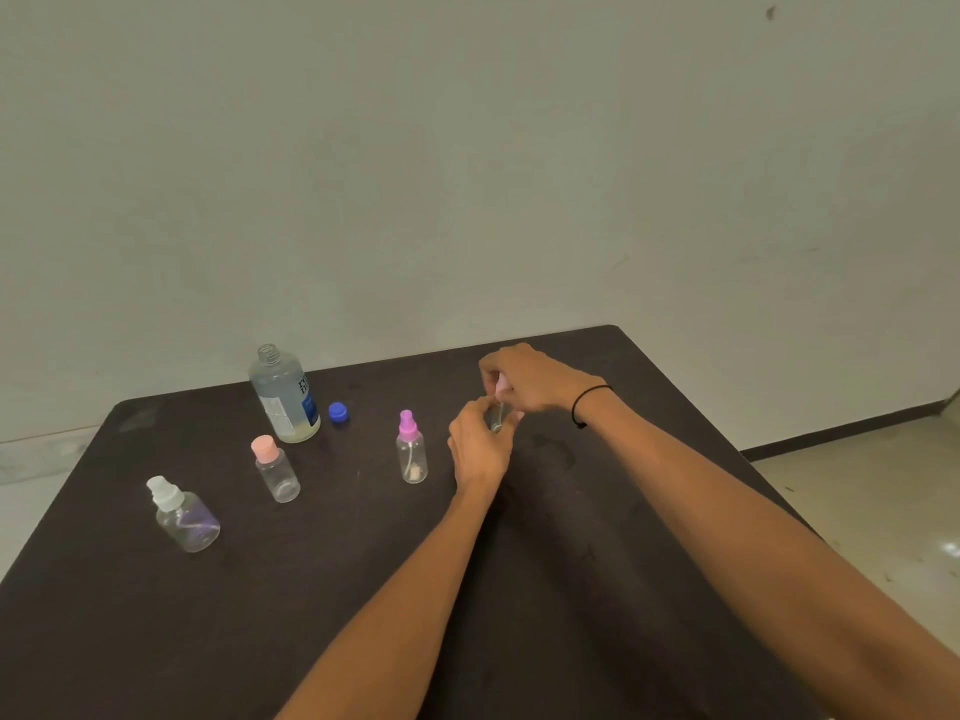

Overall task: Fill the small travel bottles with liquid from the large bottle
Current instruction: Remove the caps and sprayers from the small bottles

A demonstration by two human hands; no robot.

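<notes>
The large clear bottle (284, 394) with a blue label stands uncapped at the back left of the dark table (571, 511); its blue cap (338, 412) lies beside it. My left hand (480, 446) grips a small clear travel bottle (496, 420) near the table's back middle. Directly above it, my right hand (524, 379) pinches that bottle's pink top (502, 385). Most of that bottle is hidden by my fingers. Three other small bottles stand to the left: a pink-sprayer bottle (412, 449), a peach-capped bottle (276, 469) and a white-sprayer bottle (183, 514).
A pale wall rises right behind the table. The table's right edge drops to a light floor (883, 491). A black band circles my right wrist (587, 402).
</notes>
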